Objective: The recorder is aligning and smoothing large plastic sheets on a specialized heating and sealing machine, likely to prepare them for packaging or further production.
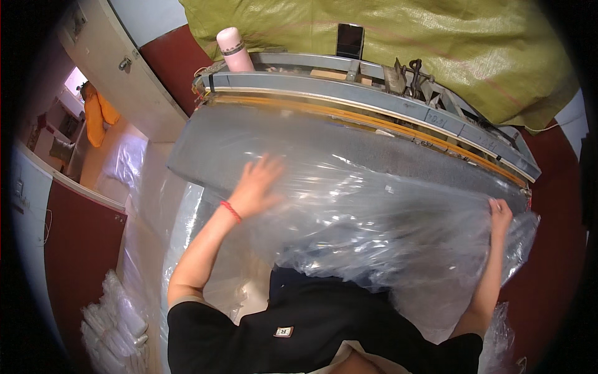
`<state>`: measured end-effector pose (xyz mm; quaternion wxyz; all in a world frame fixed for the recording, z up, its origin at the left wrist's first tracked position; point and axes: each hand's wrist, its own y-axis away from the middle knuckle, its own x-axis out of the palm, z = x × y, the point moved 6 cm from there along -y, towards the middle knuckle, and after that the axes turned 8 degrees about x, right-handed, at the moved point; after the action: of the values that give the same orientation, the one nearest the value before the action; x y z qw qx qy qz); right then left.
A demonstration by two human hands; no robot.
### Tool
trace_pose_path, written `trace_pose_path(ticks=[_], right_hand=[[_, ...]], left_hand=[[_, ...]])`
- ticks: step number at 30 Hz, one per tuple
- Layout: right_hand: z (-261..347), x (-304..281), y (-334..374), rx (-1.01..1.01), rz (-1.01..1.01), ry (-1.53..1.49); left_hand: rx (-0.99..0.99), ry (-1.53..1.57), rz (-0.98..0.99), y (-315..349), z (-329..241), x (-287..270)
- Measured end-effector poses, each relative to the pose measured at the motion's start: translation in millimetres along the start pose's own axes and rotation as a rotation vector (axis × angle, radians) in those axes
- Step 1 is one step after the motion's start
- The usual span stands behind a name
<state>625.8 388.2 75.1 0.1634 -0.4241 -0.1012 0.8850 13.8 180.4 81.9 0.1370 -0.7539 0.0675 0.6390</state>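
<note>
A large sheet of clear plastic film (336, 206) lies crumpled across the front of a grey padded bench surface (218, 140) and hangs down toward me. My left hand (254, 186), with a red cord bracelet at the wrist, is over the left part of the film. Its fingers are spread and blurred by motion, and I cannot tell whether the palm touches the film. At the right end of the bench my right hand (500, 215) is closed on the film's edge, pulling it into a taut line.
A metal frame with a long bar (349, 90) runs behind the bench, carrying a pink bottle (235, 51) and a dark phone (350, 41). Olive sheeting (405, 37) hangs behind. Bundled clear plastic (115, 324) lies at lower left, near an open door (124, 62).
</note>
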Motion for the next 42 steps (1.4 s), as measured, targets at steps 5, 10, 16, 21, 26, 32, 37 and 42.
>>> trace_pose_path(ticks=[5, 10, 16, 21, 26, 32, 37, 42], right_hand=[[-77.6, -61.6, -1.6, 0.022, -0.106, 0.104], [-77.4, -55.3, -5.0, 0.037, -0.093, 0.150], [-84.5, -67.2, -3.4, 0.070, -0.137, 0.214], [-90.0, -57.2, -10.8, 0.072, -0.123, 0.170], [-91.6, -62.6, -8.7, 0.070, -0.129, 0.174], [-85.5, -64.9, -5.0, 0.057, -0.135, 0.198], [-85.1, -64.1, -4.9, 0.037, -0.139, 0.176], [-110.9, -74.7, -3.8, 0.049, -0.132, 0.170]], left_hand=[[0.037, -0.089, -0.008, -30.2, -14.9, 16.4], [-0.486, -0.194, -0.186, -16.8, 90.9, -3.6], [-0.420, 0.887, 0.105, 42.2, -13.1, 19.6], [-0.168, 0.843, 0.025, 64.3, -85.8, 53.4], [-0.422, 0.686, -0.532, 51.8, 8.8, -49.5], [-0.404, 0.881, -1.166, 51.3, 1.5, -78.2], [-0.475, 1.734, -0.750, 44.5, 28.0, -20.7], [-0.931, 1.298, -0.720, 62.9, 61.4, -6.8]])
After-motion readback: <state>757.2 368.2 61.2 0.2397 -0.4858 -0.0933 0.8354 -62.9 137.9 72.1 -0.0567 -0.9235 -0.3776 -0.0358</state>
